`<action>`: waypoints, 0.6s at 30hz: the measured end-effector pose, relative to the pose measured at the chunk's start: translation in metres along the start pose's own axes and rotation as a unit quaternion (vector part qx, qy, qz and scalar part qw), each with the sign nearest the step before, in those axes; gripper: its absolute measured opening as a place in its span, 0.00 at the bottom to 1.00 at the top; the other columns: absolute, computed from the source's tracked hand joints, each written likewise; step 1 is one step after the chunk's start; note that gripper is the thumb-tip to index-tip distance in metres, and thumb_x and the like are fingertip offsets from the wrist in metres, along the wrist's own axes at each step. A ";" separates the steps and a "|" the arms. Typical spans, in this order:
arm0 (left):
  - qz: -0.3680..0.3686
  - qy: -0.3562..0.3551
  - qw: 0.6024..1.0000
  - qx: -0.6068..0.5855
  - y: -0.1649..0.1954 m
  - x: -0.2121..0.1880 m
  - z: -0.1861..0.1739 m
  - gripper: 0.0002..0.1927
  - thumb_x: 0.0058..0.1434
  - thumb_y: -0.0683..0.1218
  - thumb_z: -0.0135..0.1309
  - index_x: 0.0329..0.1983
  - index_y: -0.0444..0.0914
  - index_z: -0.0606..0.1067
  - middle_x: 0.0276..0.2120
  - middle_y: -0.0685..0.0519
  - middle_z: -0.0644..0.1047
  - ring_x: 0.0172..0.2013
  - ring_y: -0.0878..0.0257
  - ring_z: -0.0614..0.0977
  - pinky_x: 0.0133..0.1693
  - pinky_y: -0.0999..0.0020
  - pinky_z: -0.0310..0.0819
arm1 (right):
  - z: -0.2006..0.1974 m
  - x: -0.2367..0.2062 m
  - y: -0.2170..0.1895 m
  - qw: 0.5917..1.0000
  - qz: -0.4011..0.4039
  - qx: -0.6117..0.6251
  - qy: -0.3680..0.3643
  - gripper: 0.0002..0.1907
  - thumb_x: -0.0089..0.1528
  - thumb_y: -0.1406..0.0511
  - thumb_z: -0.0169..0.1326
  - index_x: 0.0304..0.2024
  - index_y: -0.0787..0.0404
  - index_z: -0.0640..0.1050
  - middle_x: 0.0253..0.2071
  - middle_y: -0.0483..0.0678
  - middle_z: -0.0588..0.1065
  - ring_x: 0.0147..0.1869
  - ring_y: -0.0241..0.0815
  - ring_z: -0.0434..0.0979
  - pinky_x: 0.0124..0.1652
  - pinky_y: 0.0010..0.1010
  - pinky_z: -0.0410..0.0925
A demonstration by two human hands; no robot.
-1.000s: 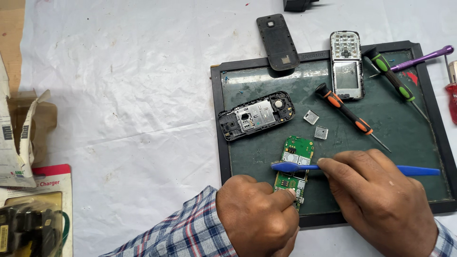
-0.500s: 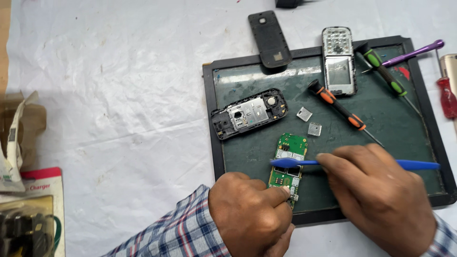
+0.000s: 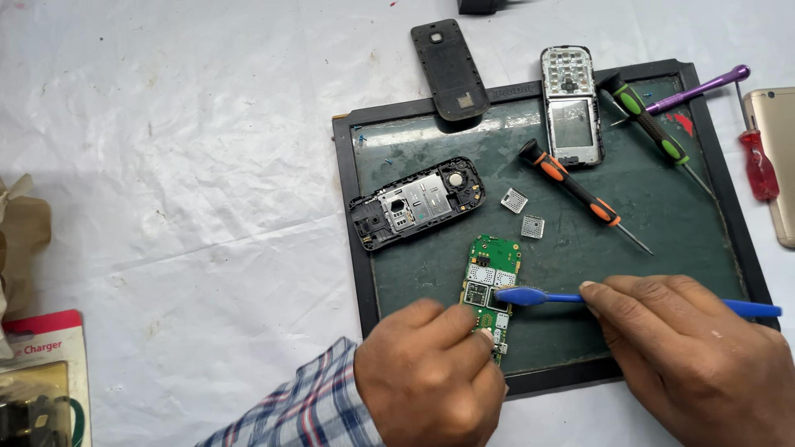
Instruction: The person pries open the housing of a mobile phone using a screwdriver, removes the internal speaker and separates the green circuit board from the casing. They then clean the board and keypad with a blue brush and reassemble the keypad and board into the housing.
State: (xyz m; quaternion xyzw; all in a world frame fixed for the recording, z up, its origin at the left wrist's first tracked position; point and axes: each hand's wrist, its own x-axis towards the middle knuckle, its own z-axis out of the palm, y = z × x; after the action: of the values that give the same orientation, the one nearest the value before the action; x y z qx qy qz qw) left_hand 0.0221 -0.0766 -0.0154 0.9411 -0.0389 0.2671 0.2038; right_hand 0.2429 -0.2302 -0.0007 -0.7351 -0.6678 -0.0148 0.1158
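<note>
Item: green circuit board (image 3: 492, 285), lying lengthwise near the front edge of a dark work mat (image 3: 712, 248) on a white-covered table (image 3: 182, 165). Left hand (image 3: 431, 377), in a plaid sleeve (image 3: 306, 410), is curled with fingertips pinching the board's lower end and pressing it to the mat. Right hand (image 3: 691, 356) is closed around a blue brush (image 3: 542, 296), the handle running out past the wrist; the brush head rests on the middle of the board, though whether the bristles actually touch is hard to tell from this angle. Also on the mat: a black phone frame (image 3: 416, 203) just above and left of the board, two small metal shields (image 3: 523, 213) to its right, an orange-and-black screwdriver (image 3: 580, 194), a green-and-black screwdriver (image 3: 654, 132) and a phone front with keypad (image 3: 571, 103). A black back cover (image 3: 450, 70) overlaps the mat's top edge. A purple tool (image 3: 700, 87) and a red screwdriver (image 3: 758, 161) lie at the right rim.
</note>
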 end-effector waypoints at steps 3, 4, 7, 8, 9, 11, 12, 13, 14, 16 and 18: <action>0.028 0.015 0.995 0.094 0.007 0.001 0.002 0.09 0.41 0.44 0.56 0.21 0.33 0.73 0.29 0.41 0.78 0.31 0.55 0.80 0.30 0.65 0.73 | 0.000 -0.004 0.002 0.999 -0.037 -0.015 -0.002 0.16 0.54 0.68 0.62 0.46 0.59 0.82 0.43 0.44 0.81 0.45 0.41 0.82 0.37 0.32 0.73; 0.030 0.027 0.994 0.103 0.008 0.002 0.004 0.08 0.40 0.43 0.56 0.20 0.33 0.73 0.28 0.40 0.78 0.31 0.54 0.81 0.30 0.65 0.74 | 0.000 -0.005 0.002 0.999 -0.038 -0.015 -0.007 0.16 0.54 0.67 0.62 0.46 0.58 0.82 0.43 0.44 0.81 0.44 0.40 0.82 0.36 0.31 0.73; 0.033 0.040 0.992 0.119 0.010 0.001 0.007 0.07 0.40 0.40 0.57 0.19 0.31 0.73 0.27 0.37 0.78 0.31 0.51 0.83 0.31 0.63 0.77 | -0.003 -0.002 -0.001 0.998 -0.052 -0.014 -0.024 0.16 0.56 0.65 0.62 0.47 0.57 0.82 0.42 0.43 0.81 0.39 0.37 0.80 0.33 0.30 0.70; 0.031 0.027 0.992 0.116 0.010 0.001 0.009 0.07 0.42 0.40 0.57 0.21 0.31 0.74 0.29 0.36 0.78 0.33 0.50 0.83 0.32 0.63 0.78 | -0.005 0.001 -0.002 0.997 -0.062 -0.012 -0.033 0.17 0.56 0.64 0.62 0.48 0.57 0.82 0.41 0.43 0.81 0.38 0.36 0.79 0.32 0.31 0.68; 0.029 0.015 0.993 0.112 0.011 0.000 0.009 0.07 0.44 0.40 0.58 0.23 0.30 0.74 0.30 0.35 0.78 0.35 0.49 0.84 0.34 0.62 0.78 | -0.006 0.004 -0.004 0.996 -0.073 -0.010 -0.041 0.18 0.56 0.64 0.62 0.49 0.57 0.82 0.41 0.42 0.81 0.36 0.36 0.78 0.30 0.31 0.66; 0.029 0.010 0.993 0.113 0.011 -0.002 0.009 0.07 0.45 0.41 0.58 0.23 0.31 0.74 0.30 0.36 0.78 0.34 0.51 0.83 0.32 0.63 0.77 | -0.001 0.012 -0.012 0.997 -0.067 -0.002 -0.024 0.15 0.57 0.64 0.62 0.47 0.57 0.82 0.39 0.41 0.80 0.35 0.38 0.78 0.31 0.34 0.65; 0.029 0.007 0.993 0.114 0.011 -0.002 0.009 0.07 0.45 0.41 0.58 0.24 0.31 0.74 0.30 0.37 0.78 0.33 0.51 0.83 0.32 0.63 0.76 | 0.002 0.016 -0.014 0.998 -0.064 0.002 -0.015 0.14 0.57 0.64 0.62 0.46 0.57 0.82 0.38 0.41 0.80 0.34 0.39 0.78 0.31 0.35 0.64; 0.027 0.004 0.995 0.099 0.010 -0.003 0.007 0.07 0.45 0.42 0.57 0.23 0.32 0.74 0.29 0.38 0.78 0.32 0.53 0.82 0.30 0.64 0.74 | 0.004 0.020 -0.016 0.997 -0.079 0.010 -0.014 0.16 0.55 0.65 0.62 0.46 0.57 0.82 0.38 0.41 0.79 0.34 0.39 0.78 0.32 0.35 0.65; 0.024 0.003 0.996 0.085 0.009 -0.003 0.006 0.08 0.45 0.43 0.57 0.22 0.33 0.73 0.28 0.39 0.77 0.30 0.55 0.81 0.27 0.65 0.72 | 0.005 0.024 -0.015 0.995 -0.094 0.017 -0.013 0.17 0.53 0.66 0.62 0.47 0.58 0.82 0.38 0.42 0.79 0.34 0.39 0.79 0.33 0.34 0.67; 0.019 -0.004 0.998 0.066 0.006 -0.004 0.004 0.08 0.46 0.44 0.57 0.21 0.34 0.72 0.27 0.42 0.76 0.29 0.57 0.79 0.25 0.66 0.69 | 0.006 0.025 -0.014 0.994 -0.104 0.022 -0.009 0.20 0.51 0.67 0.61 0.46 0.57 0.82 0.38 0.42 0.79 0.35 0.41 0.80 0.34 0.35 0.69; 0.014 -0.010 0.998 0.058 0.004 -0.004 0.003 0.08 0.47 0.43 0.57 0.20 0.35 0.71 0.27 0.45 0.75 0.29 0.59 0.79 0.25 0.66 0.68 | 0.006 0.023 -0.011 0.995 -0.095 0.013 -0.002 0.21 0.49 0.68 0.61 0.46 0.56 0.82 0.38 0.43 0.79 0.36 0.44 0.80 0.35 0.37 0.70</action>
State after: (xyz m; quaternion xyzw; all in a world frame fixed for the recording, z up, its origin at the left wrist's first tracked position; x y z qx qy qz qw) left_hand 0.0192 -0.0820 -0.0180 0.9533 -0.0390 0.2623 0.1446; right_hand 0.2342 -0.2062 -0.0006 -0.6668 -0.7350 -0.0157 0.1220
